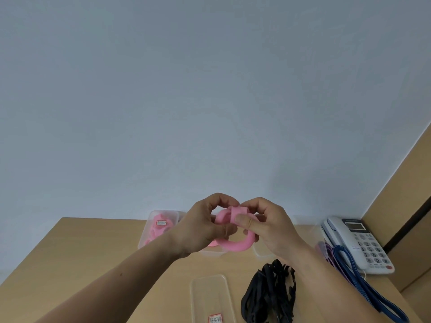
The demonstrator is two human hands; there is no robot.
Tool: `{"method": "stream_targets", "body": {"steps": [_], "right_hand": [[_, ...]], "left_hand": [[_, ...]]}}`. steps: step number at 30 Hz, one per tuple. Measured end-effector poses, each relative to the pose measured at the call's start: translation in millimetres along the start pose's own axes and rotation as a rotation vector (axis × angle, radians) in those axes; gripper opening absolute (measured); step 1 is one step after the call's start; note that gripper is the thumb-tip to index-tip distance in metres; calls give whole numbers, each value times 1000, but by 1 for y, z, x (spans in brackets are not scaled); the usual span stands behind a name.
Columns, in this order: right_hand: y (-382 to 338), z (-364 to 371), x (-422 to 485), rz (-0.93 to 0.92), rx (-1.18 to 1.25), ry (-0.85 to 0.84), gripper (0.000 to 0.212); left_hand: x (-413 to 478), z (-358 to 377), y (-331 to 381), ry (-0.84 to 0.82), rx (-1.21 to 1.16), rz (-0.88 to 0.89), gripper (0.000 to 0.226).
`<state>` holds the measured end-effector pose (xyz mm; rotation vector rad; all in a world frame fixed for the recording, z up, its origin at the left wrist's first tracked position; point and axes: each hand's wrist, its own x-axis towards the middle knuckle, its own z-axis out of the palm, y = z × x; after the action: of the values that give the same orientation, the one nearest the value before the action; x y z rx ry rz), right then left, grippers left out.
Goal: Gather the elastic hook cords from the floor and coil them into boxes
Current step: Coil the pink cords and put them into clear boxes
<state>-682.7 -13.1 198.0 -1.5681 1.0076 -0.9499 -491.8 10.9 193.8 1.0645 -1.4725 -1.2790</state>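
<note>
Pink cord (235, 244): you hold it in the air between both hands, above the far half of the table (70, 264). It is wound into a ring, with one flat turn crossing the top.
Left hand (203, 227): your fingers curl round the left side of the ring and grip it firmly. My reading is that this clamps the loops together so the elastic cannot spring apart.
Right hand (268, 227): your thumb and fingertips pinch the crossing turn at the top of the ring. It looks like you are wrapping or tucking the end to lock the coil, though the hook itself is not visible.
Middle box (211, 254): clear plastic, directly below the ring and mostly hidden by your wrists. I cannot tell what it holds. You probably hold the coil here so it can drop straight in.
Back-left box (149, 217): it holds a packed pink coil (158, 229) with a small label on top.
Near tray (210, 292): clear plastic with a label at its near end. I cannot tell whether it is a box or a lid.
Black cords (270, 294): a loose, uncoiled heap just right of the near tray.
Blue cord (356, 280): a long loop along the table's right side, next to the telephone (363, 243).
Step (judged): you are securing the pink coil, and boxing it is not yet done.
Risk (judged): if your right-hand pinch slips, the ring unwinds.
</note>
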Motion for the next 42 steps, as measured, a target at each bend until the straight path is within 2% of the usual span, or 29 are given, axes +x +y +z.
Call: {"method": "stream_targets", "body": {"steps": [4,8,13,21,25,28,31,36,40,42], "right_hand": [[6,4,2,-40,-41,1,24],[10,4,5,-59,-55,-2,27],[17,2,7,-56,-85,24,32],[23,5,11,-103,-129,76,40],[22,3,12,-79,-112,48,32],[19,-3,13,-33,-40,-21,37],[13,-5,16,40,81,-19,44],[14,-2,16,82,116,-60,21],[13,-1,17,51,164,23,16],[13,-2,18,37,196,56,15]], "left_hand": [[1,0,1,31,74,-72,57],[3,-3,6,30,15,-129,37],[11,-1,9,20,-101,-214,34],[17,-4,1,44,-19,-85,23],[17,-5,-3,29,-31,-32,21],[16,-4,-4,7,7,4,22],[15,-5,-7,-18,41,42,22],[18,-6,-11,22,204,135,31],[16,-6,-10,13,110,87,25],[14,-3,-7,-26,38,89,34]]}}
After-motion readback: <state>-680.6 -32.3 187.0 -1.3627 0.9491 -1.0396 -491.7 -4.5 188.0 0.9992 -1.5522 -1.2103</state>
